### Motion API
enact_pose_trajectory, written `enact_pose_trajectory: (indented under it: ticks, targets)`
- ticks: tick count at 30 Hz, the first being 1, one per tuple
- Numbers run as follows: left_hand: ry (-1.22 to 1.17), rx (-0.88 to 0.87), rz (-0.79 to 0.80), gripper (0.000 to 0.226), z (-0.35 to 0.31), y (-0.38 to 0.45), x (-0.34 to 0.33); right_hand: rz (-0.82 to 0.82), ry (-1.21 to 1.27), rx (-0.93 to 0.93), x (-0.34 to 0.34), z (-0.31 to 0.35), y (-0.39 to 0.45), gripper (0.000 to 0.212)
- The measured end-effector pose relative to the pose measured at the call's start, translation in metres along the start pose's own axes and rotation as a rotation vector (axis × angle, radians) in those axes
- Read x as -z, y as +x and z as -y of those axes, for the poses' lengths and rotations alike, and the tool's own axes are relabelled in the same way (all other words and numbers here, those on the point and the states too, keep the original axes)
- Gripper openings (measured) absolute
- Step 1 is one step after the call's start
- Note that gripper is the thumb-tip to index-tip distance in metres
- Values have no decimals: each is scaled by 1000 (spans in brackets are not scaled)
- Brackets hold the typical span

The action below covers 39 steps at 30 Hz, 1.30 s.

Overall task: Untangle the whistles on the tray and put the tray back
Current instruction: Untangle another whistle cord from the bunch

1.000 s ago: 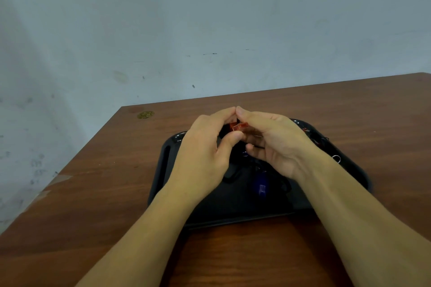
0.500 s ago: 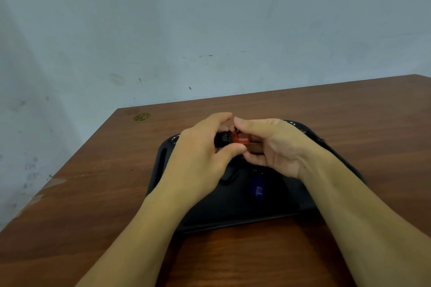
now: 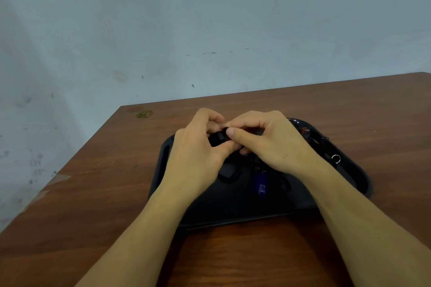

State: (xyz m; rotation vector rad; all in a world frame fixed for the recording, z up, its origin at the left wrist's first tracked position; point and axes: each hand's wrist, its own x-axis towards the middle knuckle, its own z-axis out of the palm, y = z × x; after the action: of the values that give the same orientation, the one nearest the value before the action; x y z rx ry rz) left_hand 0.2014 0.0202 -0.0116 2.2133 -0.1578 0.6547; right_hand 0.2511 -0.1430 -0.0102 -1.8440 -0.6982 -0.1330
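A black tray (image 3: 163, 165) lies on the brown table in front of me. Both hands meet above its far half. My left hand (image 3: 198, 156) grips a black whistle (image 3: 215, 140) between thumb and curled fingers. My right hand (image 3: 268, 142) pinches the same bundle from the right, thumb on top; what lies under its fingers is hidden. A blue whistle (image 3: 260, 183) lies on the tray below the hands, with another black whistle (image 3: 227, 173) beside it. Black cords, a red piece (image 3: 304, 131) and a metal key ring (image 3: 335, 158) lie at the tray's right side.
The table (image 3: 93, 193) ends at a pale wall just behind the tray; its left edge runs diagonally at the left. A small yellowish spot (image 3: 144, 114) marks the far left corner. Bare wood stretches to the left of and in front of the tray.
The red whistle seen between my fingertips earlier is now covered by my right hand. Both hands have curled closer together over the black whistle.
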Motion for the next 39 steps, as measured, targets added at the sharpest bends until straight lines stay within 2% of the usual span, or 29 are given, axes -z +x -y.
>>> enact_pose_trajectory:
  ticks: [4, 8, 14, 21, 27, 31, 36, 39]
  targets:
    - [-48, 14, 32, 39, 4, 1, -2, -30, -64, 13, 4, -4, 1, 14]
    - [-222, 24, 81, 35, 8, 4, -1, -93, -139, 71, 6, -8, 2, 14]
    - [-484, 103, 168, 27, 10, 7, 2, -106, 40, 80, 7, -3, -1, 11]
    - [-457, 103, 260, 20, 11, 6, 1, -8, -51, -52, 15, 0, 2, 12]
    - [-481, 73, 283, 17, 13, 6, -1, 40, -47, -77, 20, 2, 2, 13]
    - [-611, 58, 301, 16, 11, 6, 2, 111, 87, -153, 22, 4, 1, 27]
    - [-751, 50, 329, 17, 8, 3, 2, 181, 223, -244, 24, 4, -2, 54]
    - [-869, 76, 348, 24, 5, 4, 3, 204, 303, -259, 20, 7, -1, 50]
